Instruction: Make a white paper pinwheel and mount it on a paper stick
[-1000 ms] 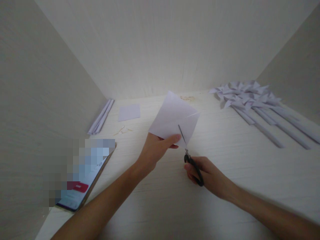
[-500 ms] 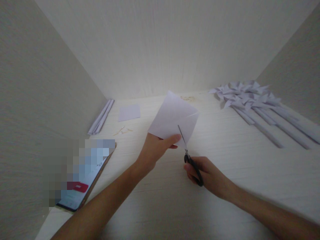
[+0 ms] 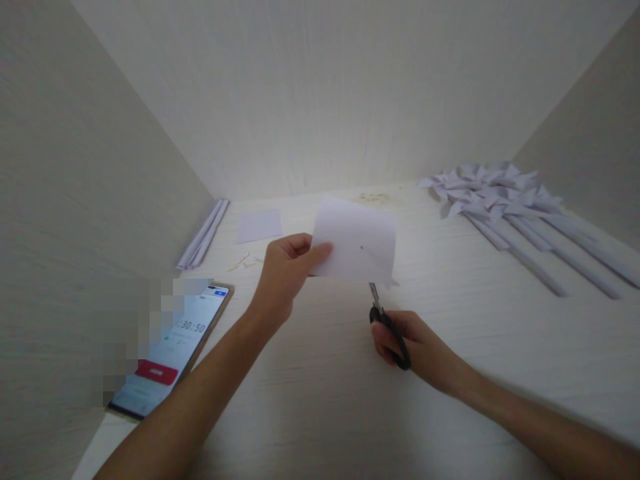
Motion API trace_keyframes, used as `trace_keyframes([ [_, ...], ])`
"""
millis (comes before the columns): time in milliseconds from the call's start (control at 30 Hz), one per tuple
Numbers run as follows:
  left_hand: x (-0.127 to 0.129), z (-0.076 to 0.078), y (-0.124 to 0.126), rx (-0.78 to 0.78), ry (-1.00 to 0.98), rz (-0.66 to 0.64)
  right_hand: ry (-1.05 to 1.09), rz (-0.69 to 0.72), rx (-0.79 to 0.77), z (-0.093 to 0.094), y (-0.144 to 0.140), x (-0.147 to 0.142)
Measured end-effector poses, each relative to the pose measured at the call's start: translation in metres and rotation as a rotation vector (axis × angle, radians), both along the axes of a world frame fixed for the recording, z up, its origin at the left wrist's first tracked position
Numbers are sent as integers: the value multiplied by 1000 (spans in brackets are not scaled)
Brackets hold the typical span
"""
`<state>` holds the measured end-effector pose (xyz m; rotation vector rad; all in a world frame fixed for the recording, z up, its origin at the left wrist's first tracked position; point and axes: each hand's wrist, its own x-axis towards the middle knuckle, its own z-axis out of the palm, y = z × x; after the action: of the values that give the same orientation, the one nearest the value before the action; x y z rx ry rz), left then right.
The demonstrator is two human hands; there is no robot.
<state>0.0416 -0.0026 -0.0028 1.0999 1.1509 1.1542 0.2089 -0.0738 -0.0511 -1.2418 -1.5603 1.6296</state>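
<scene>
The fingers (image 3: 320, 251) of the left hand (image 3: 285, 270) are pinched on the left edge of a white sheet of paper (image 3: 357, 248), thumb on the near face and the other fingers curled behind, so that the sheet is held up off the counter (image 3: 450, 320) with its face turned toward the camera and its lower edge left free. In this one head view the right hand (image 3: 407, 347) is seen closed through the black handles of a pair of scissors (image 3: 385, 320), whose blades are pointed up at the lower right corner of the sheet; the blade tips are hidden behind the paper, so whether they are parted cannot be told. The paper is kept in the air between the two hands, above the middle of the counter, a position in which its bottom edge can be met by the blades from below. A phone (image 3: 173, 353) with a lit screen is lain at the left, near the left forearm and partly blurred. Further back on the left a bundle of rolled paper sticks (image 3: 203, 233) is set against the side wall, with a small flat sheet (image 3: 259, 225) just beside it. At the right rear a heap of finished paper pinwheels (image 3: 500, 193) is laid well apart from the hands.
</scene>
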Motion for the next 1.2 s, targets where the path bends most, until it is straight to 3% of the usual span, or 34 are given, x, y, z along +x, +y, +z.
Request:
trace_keyframes([
  [300, 5, 1, -7, -69, 130, -164, 14, -30, 25, 1, 2, -1],
  [533, 5, 5, -8, -36, 205, -216, 39, -14, 11, 1, 2, 0],
  [967, 5, 5, -10, 1, 234, -187, 9, -23, 13, 4, 2, 0],
  [1200, 2, 7, -5, 83, 122, 35, 8, 9, -48, 5, 3, 3],
])
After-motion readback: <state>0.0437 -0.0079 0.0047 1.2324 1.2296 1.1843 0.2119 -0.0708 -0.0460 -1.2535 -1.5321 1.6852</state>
